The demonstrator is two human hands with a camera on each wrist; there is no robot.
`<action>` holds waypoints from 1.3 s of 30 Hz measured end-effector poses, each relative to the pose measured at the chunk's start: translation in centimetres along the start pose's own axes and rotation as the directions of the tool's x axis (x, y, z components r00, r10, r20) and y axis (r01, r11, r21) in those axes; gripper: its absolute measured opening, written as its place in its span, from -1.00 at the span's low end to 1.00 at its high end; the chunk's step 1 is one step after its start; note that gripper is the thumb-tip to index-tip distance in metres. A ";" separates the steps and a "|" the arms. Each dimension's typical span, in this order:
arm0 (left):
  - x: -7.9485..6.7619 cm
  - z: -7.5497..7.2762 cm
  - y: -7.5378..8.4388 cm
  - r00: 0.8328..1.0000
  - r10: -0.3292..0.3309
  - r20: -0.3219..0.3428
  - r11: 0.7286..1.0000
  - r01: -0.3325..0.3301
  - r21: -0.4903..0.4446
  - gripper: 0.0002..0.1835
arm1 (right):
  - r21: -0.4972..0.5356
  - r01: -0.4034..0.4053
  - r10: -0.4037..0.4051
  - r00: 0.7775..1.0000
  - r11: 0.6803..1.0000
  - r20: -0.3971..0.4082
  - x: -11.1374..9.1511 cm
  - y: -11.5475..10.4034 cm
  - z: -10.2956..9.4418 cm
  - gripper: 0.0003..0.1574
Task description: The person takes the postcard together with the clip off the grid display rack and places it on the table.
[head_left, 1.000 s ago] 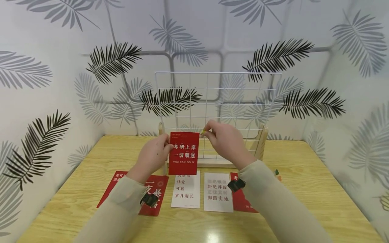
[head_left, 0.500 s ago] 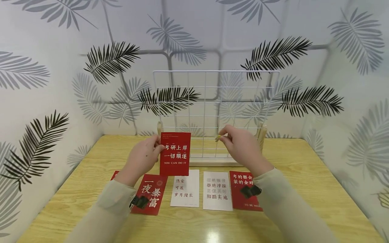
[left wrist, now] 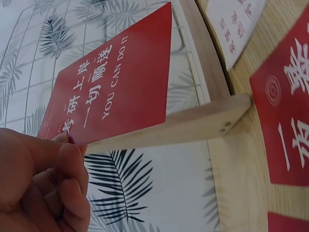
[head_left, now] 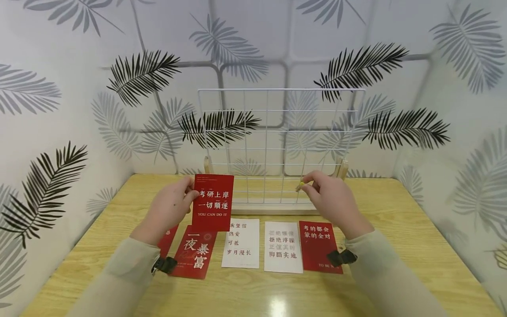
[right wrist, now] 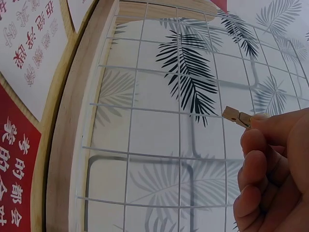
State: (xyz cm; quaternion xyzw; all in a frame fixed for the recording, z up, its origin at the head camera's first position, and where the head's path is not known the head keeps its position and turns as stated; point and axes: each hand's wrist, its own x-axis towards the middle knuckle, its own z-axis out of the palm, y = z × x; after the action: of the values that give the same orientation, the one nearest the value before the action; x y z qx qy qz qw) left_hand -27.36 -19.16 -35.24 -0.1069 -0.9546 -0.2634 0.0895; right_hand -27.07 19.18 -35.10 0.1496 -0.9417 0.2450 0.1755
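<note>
My left hand (head_left: 168, 208) pinches a red card (head_left: 212, 204) by its left edge, between thumb and fingers. White lettering and "YOU CAN DO IT" face me from the card, which is held upright in front of the white wire grid (head_left: 266, 130). In the right wrist view, a small wooden clothespin (right wrist: 236, 116) sticks out from the thumb and fingertips of my right hand (right wrist: 268, 169), its front end toward the grid. Something yellow shows on the clothespin in the head view. Nothing is clipped in it.
Several cards lie in a row before the grid: a red card (head_left: 195, 254), a white card (head_left: 242, 259), another white card (head_left: 283, 265) and a red card (head_left: 320, 251). Another red card is partly hidden under my left wrist. Wooden feet (left wrist: 174, 123) carry the grid on the table (head_left: 245, 295).
My hands have drawn apart. The left hand has carried the red card leftward, while the right hand has gone right and slightly down with the clothespin. The cards on the table are more uncovered.
</note>
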 end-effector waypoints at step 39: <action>3.8 -1.7 -9.6 0.998 -0.060 0.033 0.998 0.060 0.000 -0.85 | -0.059 -0.173 0.182 0.961 0.983 0.207 -7.3 11.7 -3.5 -0.72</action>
State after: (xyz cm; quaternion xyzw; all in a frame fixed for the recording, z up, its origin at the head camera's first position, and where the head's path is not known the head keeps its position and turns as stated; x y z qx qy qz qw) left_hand -33.28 -27.55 -37.57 -0.0827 -0.9586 -0.2644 0.0659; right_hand -24.01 32.15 -39.99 0.0863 -0.9694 0.2233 0.0548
